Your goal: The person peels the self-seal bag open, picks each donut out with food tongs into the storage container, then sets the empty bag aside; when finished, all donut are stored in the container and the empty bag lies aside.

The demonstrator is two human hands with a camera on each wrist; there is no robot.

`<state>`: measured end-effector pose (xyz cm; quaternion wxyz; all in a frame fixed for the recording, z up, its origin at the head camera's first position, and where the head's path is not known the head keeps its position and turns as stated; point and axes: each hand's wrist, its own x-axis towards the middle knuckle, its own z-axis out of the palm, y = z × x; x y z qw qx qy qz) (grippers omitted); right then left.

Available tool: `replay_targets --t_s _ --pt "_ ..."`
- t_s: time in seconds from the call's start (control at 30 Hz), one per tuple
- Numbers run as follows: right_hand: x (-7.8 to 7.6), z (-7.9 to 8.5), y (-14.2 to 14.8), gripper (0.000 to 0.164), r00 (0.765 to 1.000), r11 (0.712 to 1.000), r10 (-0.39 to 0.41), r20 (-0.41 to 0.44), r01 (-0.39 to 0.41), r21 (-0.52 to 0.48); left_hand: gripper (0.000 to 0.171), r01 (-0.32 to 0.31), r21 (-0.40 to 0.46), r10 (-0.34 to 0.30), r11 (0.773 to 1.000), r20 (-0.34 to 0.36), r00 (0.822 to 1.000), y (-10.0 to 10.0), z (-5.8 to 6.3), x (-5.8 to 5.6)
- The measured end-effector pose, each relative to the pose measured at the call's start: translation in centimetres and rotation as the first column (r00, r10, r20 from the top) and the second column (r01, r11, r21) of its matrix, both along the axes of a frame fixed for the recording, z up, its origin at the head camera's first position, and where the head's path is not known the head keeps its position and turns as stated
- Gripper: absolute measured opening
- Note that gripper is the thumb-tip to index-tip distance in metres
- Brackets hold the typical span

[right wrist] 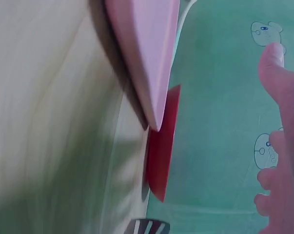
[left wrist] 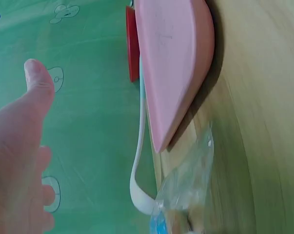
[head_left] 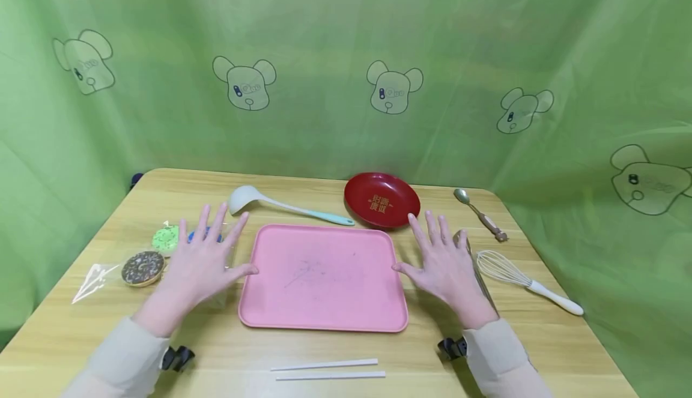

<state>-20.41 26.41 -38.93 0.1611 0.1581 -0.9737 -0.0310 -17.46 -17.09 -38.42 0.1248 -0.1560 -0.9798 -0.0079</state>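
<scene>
Both hands are held above the table with fingers spread, holding nothing. The left hand (head_left: 201, 266) hangs over a clear plastic bag (left wrist: 186, 183) of toy-like doughnuts, its thumb reaching toward the left rim of a pink tray (head_left: 324, 278). A chocolate doughnut (head_left: 143, 268) and a green one (head_left: 165, 239) show beside it, while a blue one (head_left: 217, 237) is partly hidden by its fingers. On the other side, the right hand (head_left: 444, 266) is level with the tray's right rim. It partly covers a metal slotted utensil (right wrist: 147, 227) lying beneath.
Behind the tray lie a white ladle (head_left: 281, 204) with a turquoise handle and a red plate (head_left: 382, 200). A spoon (head_left: 478, 213) and a whisk (head_left: 527, 281) are at the right. Two white chopsticks (head_left: 330, 376) lie in front. Green curtain (head_left: 324, 134) surrounds the table.
</scene>
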Motion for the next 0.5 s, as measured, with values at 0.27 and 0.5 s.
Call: replay_targets --t_s 0.27,0.5 --pt "0.9 0.7 -2.7 0.093 0.997 0.958 0.064 0.032 -0.053 -0.284 0.094 0.034 0.095 -0.034 0.995 -0.005 0.999 -3.1 0.0 1.3" --pt "1.9 1.1 -7.2 0.081 0.986 0.813 0.135 0.098 -0.054 -0.58 0.095 -0.013 0.249 0.01 0.968 0.013 1.0 -8.1 -1.3 2.8"
